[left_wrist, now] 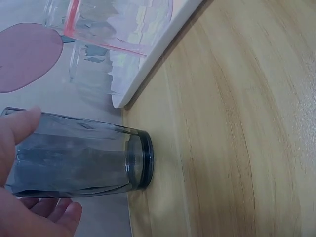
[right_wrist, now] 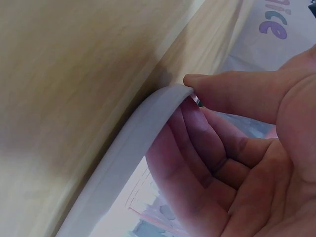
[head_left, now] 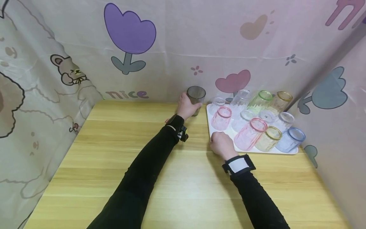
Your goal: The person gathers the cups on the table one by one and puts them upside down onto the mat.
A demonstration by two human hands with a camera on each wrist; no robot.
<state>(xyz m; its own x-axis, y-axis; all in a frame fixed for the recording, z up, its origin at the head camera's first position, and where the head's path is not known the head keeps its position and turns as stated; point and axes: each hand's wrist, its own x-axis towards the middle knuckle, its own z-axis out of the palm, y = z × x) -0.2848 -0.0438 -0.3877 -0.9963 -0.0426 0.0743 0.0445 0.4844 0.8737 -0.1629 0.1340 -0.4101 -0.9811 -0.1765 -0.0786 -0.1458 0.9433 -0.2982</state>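
Apparently we are nearly finishing — our left hand [head_left: 187, 106] is wrapping its fingers around the smoky grey glass tumbler [head_left: 196, 99] standing beside the white rectangular tray [head_left: 211, 135], whose near corner our right hand [head_left: 221, 144] is pinching.

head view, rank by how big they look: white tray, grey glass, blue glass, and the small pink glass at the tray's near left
1. white tray, by far the largest.
2. blue glass.
3. small pink glass and grey glass look about alike; the left hand covers part of the grey glass and it stands farther back, so no ranking.
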